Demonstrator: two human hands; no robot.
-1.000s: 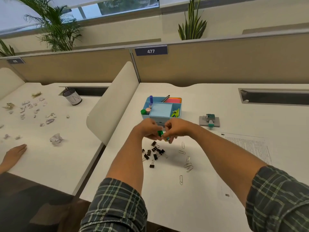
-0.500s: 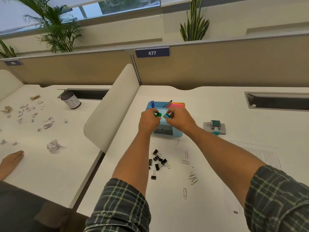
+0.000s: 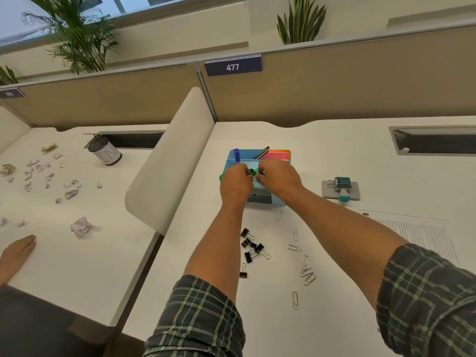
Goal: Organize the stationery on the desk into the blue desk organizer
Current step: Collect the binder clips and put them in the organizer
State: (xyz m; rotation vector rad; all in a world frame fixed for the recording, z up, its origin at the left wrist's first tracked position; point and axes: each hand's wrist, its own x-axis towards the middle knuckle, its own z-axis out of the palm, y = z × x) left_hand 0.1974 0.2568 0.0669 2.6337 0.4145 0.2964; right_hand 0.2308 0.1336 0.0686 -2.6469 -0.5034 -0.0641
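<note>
The blue desk organizer (image 3: pixel 282 152) stands mid-desk with pink sticky notes (image 3: pixel 275 156), a dark pen (image 3: pixel 261 152) and a blue marker (image 3: pixel 237 155) in its back compartments. Both hands hover over its middle compartment. My left hand (image 3: pixel 235 182) pinches a small green clip (image 3: pixel 252 172). My right hand (image 3: pixel 279 177) pinches a small coloured clip (image 3: pixel 260 172), mostly hidden by the fingers. Black binder clips (image 3: pixel 251 247) lie in a heap on the desk nearer me. Several silver paper clips (image 3: pixel 305 270) are scattered to their right.
A grey stapler-like tool with a teal tip (image 3: pixel 340 189) sits right of the organizer. A printed sheet (image 3: pixel 417 233) lies at right. A white divider (image 3: pixel 170 161) separates the left desk, which holds crumpled paper (image 3: pixel 81 227), a cup (image 3: pixel 105 151) and another person's hand (image 3: pixel 16 251).
Both hands rose from above the binder clip heap and moved forward over the organizer, carrying the small coloured clips; they now sit lower over its middle compartment.
</note>
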